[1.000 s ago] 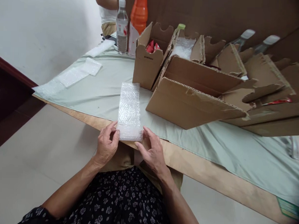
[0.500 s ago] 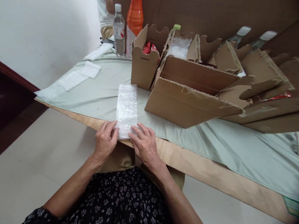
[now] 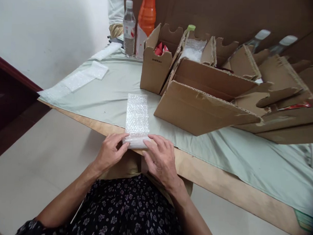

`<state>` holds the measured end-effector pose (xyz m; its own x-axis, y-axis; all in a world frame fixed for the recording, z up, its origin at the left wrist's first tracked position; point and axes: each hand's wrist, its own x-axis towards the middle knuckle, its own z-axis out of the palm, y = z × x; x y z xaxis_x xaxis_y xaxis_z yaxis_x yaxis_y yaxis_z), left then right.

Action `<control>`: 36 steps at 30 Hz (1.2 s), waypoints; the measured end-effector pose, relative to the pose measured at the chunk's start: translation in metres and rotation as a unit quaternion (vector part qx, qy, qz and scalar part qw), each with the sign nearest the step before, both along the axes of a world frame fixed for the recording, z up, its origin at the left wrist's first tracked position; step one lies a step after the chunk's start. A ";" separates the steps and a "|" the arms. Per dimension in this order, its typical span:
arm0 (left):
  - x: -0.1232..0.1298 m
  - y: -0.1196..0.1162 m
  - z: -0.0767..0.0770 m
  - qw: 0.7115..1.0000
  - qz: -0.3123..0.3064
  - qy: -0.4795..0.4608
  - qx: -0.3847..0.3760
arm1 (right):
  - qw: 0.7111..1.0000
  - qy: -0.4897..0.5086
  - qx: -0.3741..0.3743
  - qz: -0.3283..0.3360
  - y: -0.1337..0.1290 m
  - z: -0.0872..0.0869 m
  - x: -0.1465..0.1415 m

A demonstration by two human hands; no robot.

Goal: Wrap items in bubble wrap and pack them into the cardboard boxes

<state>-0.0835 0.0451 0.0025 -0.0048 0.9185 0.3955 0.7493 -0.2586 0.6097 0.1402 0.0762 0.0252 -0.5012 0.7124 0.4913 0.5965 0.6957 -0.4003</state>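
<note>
A narrow strip of bubble wrap (image 3: 137, 113) lies on the cloth at the table's front edge. Its near end is folded over into a flat white roll or bundle; what is inside, if anything, I cannot make out. My left hand (image 3: 111, 151) grips the left end of this fold between thumb and fingers. At the right end, my right hand (image 3: 161, 157) holds the fold, fingers bent over its top and the thumb on the near side.
Open cardboard boxes (image 3: 205, 109) stand to the right, one holding red packets (image 3: 161, 49). Behind are a water bottle (image 3: 129, 31) and an orange bottle (image 3: 146, 17). More bubble wrap pieces (image 3: 79, 80) lie at left on the pale green cloth (image 3: 114, 75). Another person (image 3: 116, 10) is partly visible behind.
The near end of the bubble wrap is now folded into a tighter, thicker roll between my hands. My right hand has shifted to the right end. The view has shifted slightly.
</note>
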 end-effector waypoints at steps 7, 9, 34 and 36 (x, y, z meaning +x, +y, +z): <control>-0.004 0.009 0.004 0.998 0.053 0.037 0.024 | 0.998 -0.051 -0.025 0.039 0.018 -0.011 -0.011; -0.003 -0.002 0.005 0.997 0.021 0.050 0.060 | 0.997 -0.022 -0.059 0.045 0.019 -0.010 -0.009; 0.007 0.008 0.001 0.999 -0.035 -0.001 0.029 | 0.995 0.039 -0.085 -0.038 0.005 -0.005 0.004; 0.009 0.024 -0.003 1.000 0.010 0.003 0.019 | 0.998 0.007 -0.024 -0.058 0.007 -0.007 0.002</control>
